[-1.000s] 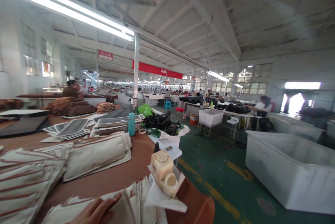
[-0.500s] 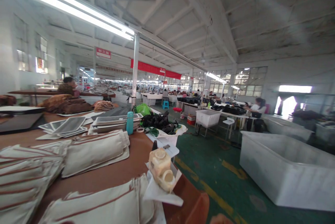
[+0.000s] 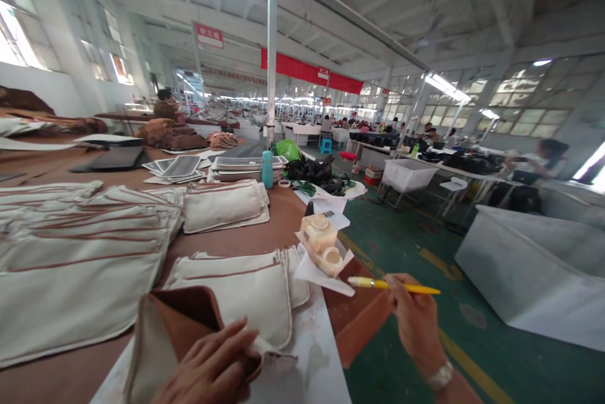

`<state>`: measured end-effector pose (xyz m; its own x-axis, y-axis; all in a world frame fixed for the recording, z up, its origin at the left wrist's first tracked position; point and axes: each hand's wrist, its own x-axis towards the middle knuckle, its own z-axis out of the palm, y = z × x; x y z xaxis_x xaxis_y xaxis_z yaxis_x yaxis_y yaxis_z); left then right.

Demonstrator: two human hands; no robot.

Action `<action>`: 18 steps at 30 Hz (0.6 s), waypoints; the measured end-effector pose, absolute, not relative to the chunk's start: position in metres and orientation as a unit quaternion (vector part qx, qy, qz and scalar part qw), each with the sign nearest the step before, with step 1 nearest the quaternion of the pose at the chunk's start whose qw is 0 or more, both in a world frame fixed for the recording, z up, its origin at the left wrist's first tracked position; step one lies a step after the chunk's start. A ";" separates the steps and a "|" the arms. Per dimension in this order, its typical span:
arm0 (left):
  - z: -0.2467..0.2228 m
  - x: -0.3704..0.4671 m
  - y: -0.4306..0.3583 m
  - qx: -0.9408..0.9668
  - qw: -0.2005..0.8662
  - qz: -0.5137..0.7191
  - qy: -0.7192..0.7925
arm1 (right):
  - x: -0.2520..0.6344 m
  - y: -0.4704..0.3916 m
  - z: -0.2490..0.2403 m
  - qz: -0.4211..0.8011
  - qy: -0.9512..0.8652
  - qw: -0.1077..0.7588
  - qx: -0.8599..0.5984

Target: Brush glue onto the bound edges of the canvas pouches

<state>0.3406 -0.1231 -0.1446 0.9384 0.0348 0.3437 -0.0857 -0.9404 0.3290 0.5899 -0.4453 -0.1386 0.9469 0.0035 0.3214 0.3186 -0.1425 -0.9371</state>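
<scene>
My right hand point(image 3: 416, 319) grips a yellow brush point(image 3: 392, 285), its pale tip pointing left toward the glue-stained plastic container point(image 3: 320, 241) at the table's right edge. At the bottom centre, my left hand point(image 3: 215, 363) is on a brown and cream pouch point(image 3: 158, 334) whose brown inside shows. Its fingers are bent over the pouch's right part, and the thumb is hidden. Just behind lie stacked cream pieces with brown piping point(image 3: 246, 290) on the brown table point(image 3: 198, 249). A white sheet point(image 3: 316, 341) lies under the pouch.
More cream pieces point(image 3: 80, 265) cover the table's left. Farther back are a teal bottle point(image 3: 267, 169), grey panels point(image 3: 179, 166) and black material point(image 3: 312, 169). A large white bin point(image 3: 520, 278) stands on the green floor at right. People sit at distant tables.
Both hands have come into fuller view, the right with the brush and the left with the pouch. The camera's view has tilted downward and turned, so the table appears higher in the frame.
</scene>
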 end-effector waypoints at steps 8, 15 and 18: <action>-0.125 0.378 -0.121 0.975 0.130 0.146 0.102 | 0.685 -0.360 -0.163 -0.100 -0.202 0.479 -0.849; -0.109 0.379 -0.128 0.979 0.122 0.112 0.122 | 0.710 -0.344 -0.180 -0.104 -0.220 0.388 -0.889; -0.097 0.390 -0.130 0.974 0.138 0.072 0.167 | 0.706 -0.355 -0.175 -0.131 -0.231 0.390 -0.882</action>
